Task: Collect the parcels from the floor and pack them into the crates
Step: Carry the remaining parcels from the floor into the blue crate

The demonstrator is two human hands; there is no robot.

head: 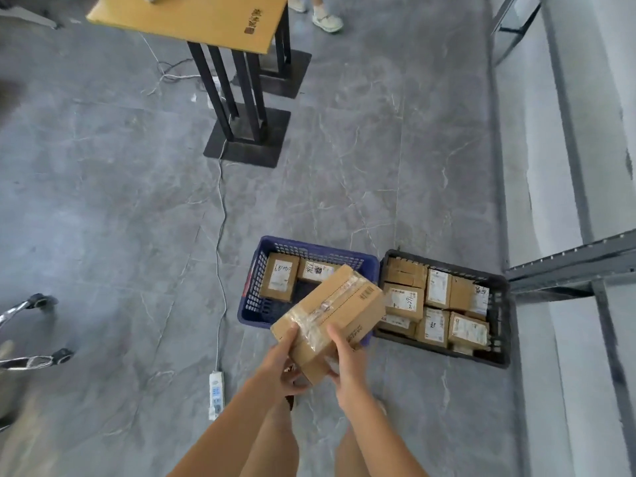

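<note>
I hold a taped cardboard parcel (pixel 332 316) in front of me, tilted, above the near edge of the blue crate (pixel 253 287). My left hand (pixel 284 363) grips its near left corner with the thumb on top. My right hand (pixel 346 361) grips the near right side, thumb on top as well. The blue crate holds two labelled parcels (pixel 280 277) at its far end. To its right stands a black crate (pixel 500 321), filled with several labelled parcels (pixel 437 301).
A white power strip (pixel 216 394) lies on the grey floor to my left, its cable running toward a yellow-topped table (pixel 192 18) with black legs. Metal shelving (pixel 564 263) lines the right. Chair castors (pixel 44 301) sit at far left. A person's shoes (pixel 327 20) show at top.
</note>
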